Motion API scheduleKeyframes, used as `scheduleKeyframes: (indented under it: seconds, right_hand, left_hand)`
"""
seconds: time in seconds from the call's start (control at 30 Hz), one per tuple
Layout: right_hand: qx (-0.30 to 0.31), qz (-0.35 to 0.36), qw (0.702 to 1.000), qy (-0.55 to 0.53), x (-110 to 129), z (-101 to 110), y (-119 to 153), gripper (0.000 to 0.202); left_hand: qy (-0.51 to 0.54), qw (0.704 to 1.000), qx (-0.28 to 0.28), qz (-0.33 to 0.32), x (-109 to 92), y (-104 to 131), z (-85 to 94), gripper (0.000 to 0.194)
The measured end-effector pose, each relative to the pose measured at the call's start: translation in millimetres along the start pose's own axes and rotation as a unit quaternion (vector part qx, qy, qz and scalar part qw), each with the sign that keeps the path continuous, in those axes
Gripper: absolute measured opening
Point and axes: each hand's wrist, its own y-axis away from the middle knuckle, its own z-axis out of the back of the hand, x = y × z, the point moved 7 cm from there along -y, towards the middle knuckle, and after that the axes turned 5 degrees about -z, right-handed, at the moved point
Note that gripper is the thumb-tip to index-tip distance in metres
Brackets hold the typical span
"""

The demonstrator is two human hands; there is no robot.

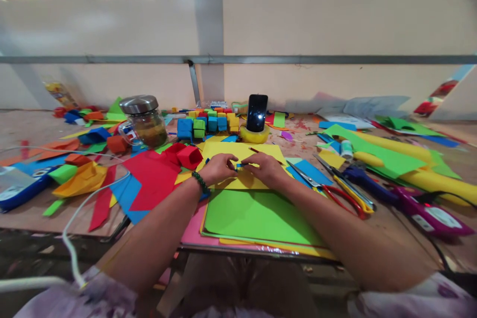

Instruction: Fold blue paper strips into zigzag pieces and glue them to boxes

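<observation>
Over a yellow sheet [246, 183], my left hand [219, 168] and my right hand [265, 168] meet with their fingertips close together. A small blue piece of paper [239, 165] shows between them, and the fingers of both hands are closed in a pinch on it. Most of this piece is hidden by the fingers. Beneath the yellow sheet lies a stack topped by a green sheet [257, 216]. Just left of my left hand sits a folded red paper box [190, 157]. A brown pencil-like stick [255, 150] rests on the yellow sheet behind my right hand.
Red-handled scissors [345, 198], a yellow cutter [352, 189] and a purple glue gun [432, 211] lie at right. A phone [257, 112] stands behind my hands, beside several paper cubes [185, 129]. A glass jar [143, 121] and a white cable [99, 191] are left.
</observation>
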Motion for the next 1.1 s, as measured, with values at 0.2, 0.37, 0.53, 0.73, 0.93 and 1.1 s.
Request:
scheduleKeyframes:
  seconds: [0.2,0.37,0.53,0.73,0.93,1.1]
  right_hand:
    - [-0.017,-0.044,0.999,-0.02,-15.6,10.2,2.9,0.018]
    - [-0.038,-0.053,0.996,-0.065,-23.5,19.1,3.1,0.023]
    - [-0.071,-0.068,0.991,-0.087,-39.1,34.3,-0.2,0.029]
    - [-0.074,-0.072,0.991,-0.083,-42.2,35.2,-1.1,0.034]
    - [-0.055,-0.06,0.994,-0.077,-33.6,28.5,-1.7,0.03]
    - [-0.036,-0.055,0.995,-0.077,-28.5,20.2,-1.6,0.028]
  left_hand:
    - [-0.025,0.999,-0.038,0.007,0.0,0.1,5.4,0.046]
    - [-0.036,0.998,-0.048,0.014,0.8,0.1,6.6,0.046]
    - [-0.049,0.997,-0.057,0.022,2.9,0.1,9.6,0.039]
    - [-0.069,0.996,-0.055,0.03,4.7,1.5,8.6,0.032]
    - [-0.076,0.995,-0.05,0.025,2.9,1.7,8.5,0.034]
    - [-0.066,0.996,-0.052,0.026,4.7,1.0,7.2,0.035]
